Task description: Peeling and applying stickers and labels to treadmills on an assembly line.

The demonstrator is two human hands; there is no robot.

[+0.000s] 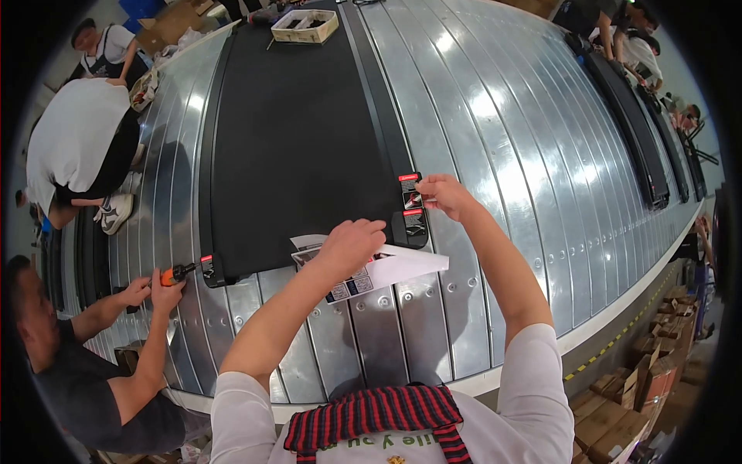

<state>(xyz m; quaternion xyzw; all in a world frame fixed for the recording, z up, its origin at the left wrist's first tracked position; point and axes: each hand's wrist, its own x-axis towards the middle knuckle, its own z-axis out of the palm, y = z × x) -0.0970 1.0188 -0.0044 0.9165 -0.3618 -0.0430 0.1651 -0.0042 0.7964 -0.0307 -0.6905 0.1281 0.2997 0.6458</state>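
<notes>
A black treadmill deck (301, 147) lies flat in front of me. My left hand (352, 246) is closed on a white label sheet (413, 268), which droops over the deck's near edge. Part of the sheet is hidden under that hand. At the deck's near right corner, my right hand (447, 195) pinches the edge of a red, white and black warning label (409, 192) on the side rail. Just below it sits a second warning label (414, 222). How firmly the upper label is stuck down, I cannot tell.
The deck rests on a metal slat conveyor (479, 155). On its far end stands a tray (305, 26) of small parts. At left a co-worker holds an orange power driver (168, 277) near the other corner. More black decks (630, 127) lie right; cardboard boxes (614, 421) stand lower right.
</notes>
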